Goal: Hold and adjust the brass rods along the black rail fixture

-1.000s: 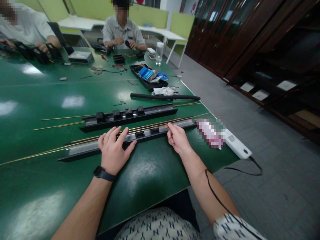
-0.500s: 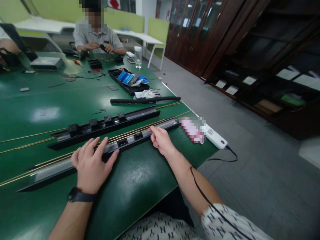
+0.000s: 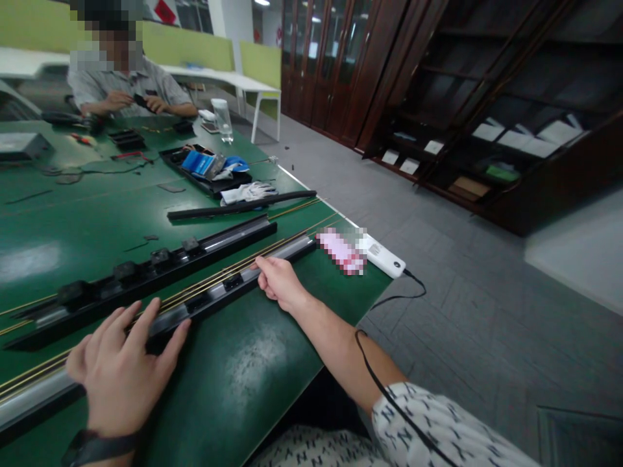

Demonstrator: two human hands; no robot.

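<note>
Left hand (image 3: 124,370) is spread over the near channel (image 3: 214,307), its fingers across the brass-coloured rods (image 3: 209,280) and its thumb at the channel's near wall. Right hand (image 3: 278,280) points its index finger to the rods farther along, other fingers curled; whether it pinches them I cannot tell. Beneath lies the green table (image 3: 233,389). On it the near channel, black with a silvery inside, slants from the left edge of view past both hands. Just beyond, roughly parallel, is the far channel (image 3: 163,280). Past that come a black tray (image 3: 214,189) holding blue items and a slim dark strip (image 3: 243,207). Smaller are a white device (image 3: 384,256) near the table's edge and a pale glove (image 3: 248,193) between tray and strip. Four black blocks (image 3: 125,272) sit along the far channel; two dark pieces (image 3: 232,281) sit inside the near one.
</note>
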